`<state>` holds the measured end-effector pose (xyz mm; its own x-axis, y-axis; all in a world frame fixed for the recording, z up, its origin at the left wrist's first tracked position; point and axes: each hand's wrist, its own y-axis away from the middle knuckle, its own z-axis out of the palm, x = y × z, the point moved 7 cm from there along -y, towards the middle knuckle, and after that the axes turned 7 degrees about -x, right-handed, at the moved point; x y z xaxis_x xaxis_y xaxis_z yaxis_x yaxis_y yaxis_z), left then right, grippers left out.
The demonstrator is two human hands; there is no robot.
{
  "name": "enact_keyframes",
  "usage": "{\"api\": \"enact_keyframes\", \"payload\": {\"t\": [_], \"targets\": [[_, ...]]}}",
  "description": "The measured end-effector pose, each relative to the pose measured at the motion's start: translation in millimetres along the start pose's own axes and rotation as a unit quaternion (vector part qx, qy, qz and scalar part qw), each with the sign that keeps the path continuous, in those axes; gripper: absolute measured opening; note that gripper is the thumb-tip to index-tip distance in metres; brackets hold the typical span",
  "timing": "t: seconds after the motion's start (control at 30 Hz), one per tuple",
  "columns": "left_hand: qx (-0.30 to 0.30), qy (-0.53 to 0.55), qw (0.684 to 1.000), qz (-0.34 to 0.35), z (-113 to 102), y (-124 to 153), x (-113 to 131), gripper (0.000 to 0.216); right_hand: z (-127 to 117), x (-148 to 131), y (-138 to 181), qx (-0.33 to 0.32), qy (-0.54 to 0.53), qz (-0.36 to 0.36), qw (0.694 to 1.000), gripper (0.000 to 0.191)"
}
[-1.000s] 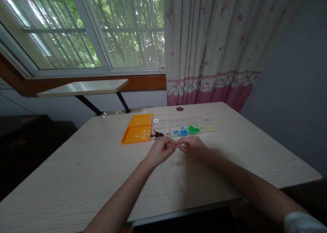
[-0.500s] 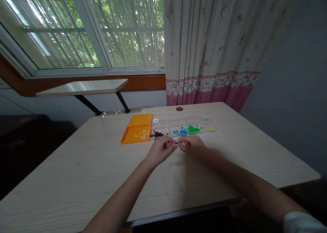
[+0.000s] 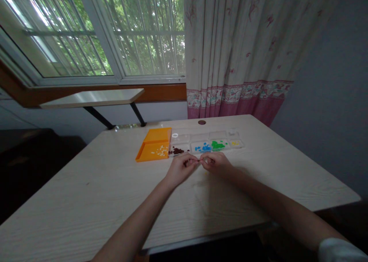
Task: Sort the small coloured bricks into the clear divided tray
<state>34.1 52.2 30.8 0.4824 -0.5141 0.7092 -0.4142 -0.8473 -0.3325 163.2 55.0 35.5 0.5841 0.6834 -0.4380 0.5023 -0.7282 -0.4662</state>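
Note:
My left hand (image 3: 183, 165) and my right hand (image 3: 215, 163) meet fingertip to fingertip above the table, each in a pinch. Whatever sits between the fingertips is tiny and dark, too small to name. Just beyond the hands lie small clear boxes with loose pieces: dark brown pieces (image 3: 178, 150), blue pieces (image 3: 204, 147), green pieces (image 3: 218, 145) and a few yellow pieces (image 3: 235, 143). At the left end, white pieces (image 3: 161, 151) rest in an opened orange case (image 3: 143, 153). A small yellow speck shows on the table under my right hand.
The pale wooden table (image 3: 115, 200) carries everything. A raised shelf (image 3: 94, 97) on black brackets stands at its back left. Behind are a barred window (image 3: 149, 32) and a patterned curtain (image 3: 238, 62). A round brown cap (image 3: 202, 122) is set near the far edge.
Almost nothing differs. Both hands keep their pinch at the same spot, with only a slight shift of the fingers.

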Motion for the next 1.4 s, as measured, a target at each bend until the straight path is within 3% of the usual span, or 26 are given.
{"api": "enact_keyframes", "payload": {"t": [0.1, 0.2, 0.33, 0.43, 0.67, 1.1, 1.2, 1.4], "targets": [[0.001, -0.008, 1.000, -0.003, -2, 0, 1, 0.018, 2, 6, -2, -0.031, -0.017, 0.028, 0.999, 0.013], [0.020, -0.034, 0.999, -0.006, -13, 0, -1, 0.015, 4, 13, -2, -0.100, -0.034, 0.054, 0.993, 0.010], [0.104, -0.072, 0.992, -0.018, -40, 2, -6, 0.015, 11, 16, 5, -0.234, -0.072, 0.041, 0.969, 0.006], [0.177, -0.085, 0.980, -0.022, -56, 7, -5, 0.015, 14, 14, 11, -0.293, -0.097, 0.028, 0.951, 0.010], [0.246, -0.096, 0.964, 0.028, -63, 14, 4, 0.015, 21, 16, 11, -0.327, -0.068, 0.043, 0.941, 0.012], [0.248, -0.116, 0.960, 0.061, -61, 16, 9, 0.011, 20, 17, 10, -0.336, -0.054, 0.057, 0.939, 0.011], [0.251, -0.132, 0.959, 0.026, -61, 14, 2, 0.014, 21, 18, 9, -0.331, -0.047, 0.060, 0.940, 0.010], [0.226, -0.195, 0.946, -0.124, -64, 12, -32, 0.020, 22, 22, 8, -0.301, -0.045, 0.066, 0.950, 0.011]]}}
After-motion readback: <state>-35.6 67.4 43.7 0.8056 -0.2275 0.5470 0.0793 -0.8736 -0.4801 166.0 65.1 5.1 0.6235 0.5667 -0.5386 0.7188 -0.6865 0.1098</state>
